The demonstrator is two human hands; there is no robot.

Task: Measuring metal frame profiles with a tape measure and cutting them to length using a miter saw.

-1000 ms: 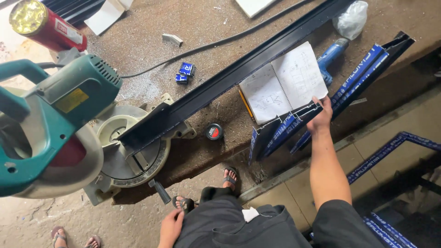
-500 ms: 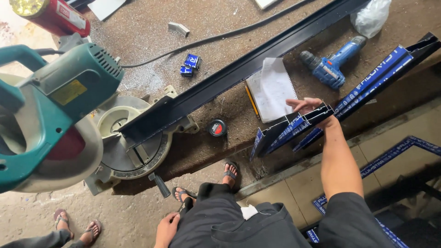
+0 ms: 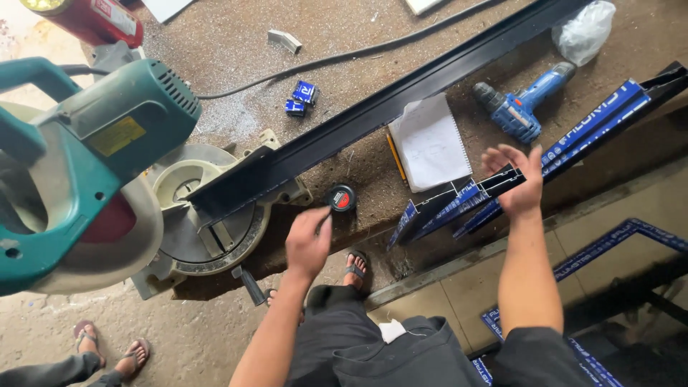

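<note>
Left hand [image 3: 308, 240] open, fingertips nearly at the round black-and-red tape measure [image 3: 342, 198] lying on the floor [image 3: 236, 68] just beside the long black profile [image 3: 401, 100]. Right hand [image 3: 517, 179] open and empty, fingers spread above the blue-wrapped profiles [image 3: 573, 143], near the white notebook [image 3: 430, 143].

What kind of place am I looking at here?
Most likely a small metal-fabrication workshop, perhaps for aluminium frames. A teal mitre saw sits on the dusty concrete floor with a long black metal profile laid across it, and a blue cordless drill lies nearby.
</note>
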